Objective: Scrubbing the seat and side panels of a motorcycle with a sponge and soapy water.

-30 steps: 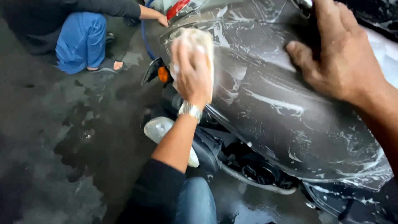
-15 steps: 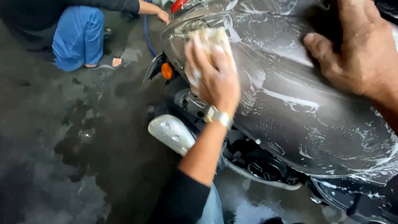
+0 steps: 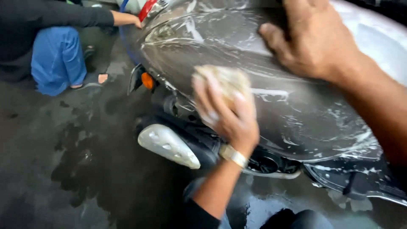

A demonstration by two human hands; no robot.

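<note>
My left hand [image 3: 224, 112] presses a pale yellow sponge [image 3: 231, 80] against the soapy dark grey body panel [image 3: 305, 118] of a scooter, low on its side. A metal watch [image 3: 233, 155] sits on that wrist. My right hand [image 3: 316, 40] lies flat on the upper part of the same wet panel, fingers spread, holding nothing. Streaks of white foam cover the panel between the two hands.
A person crouches at top left in a black top [image 3: 38, 19] and blue trousers [image 3: 57, 57], a hand [image 3: 127, 19] on the scooter's front. An orange reflector [image 3: 147, 80], a silver exhaust cover [image 3: 167, 145] and wet dark concrete floor [image 3: 63, 169] lie below.
My left hand has slid the sponge down and to the right along the panel. The view has shifted closer, and my right hand now sits higher in the frame.
</note>
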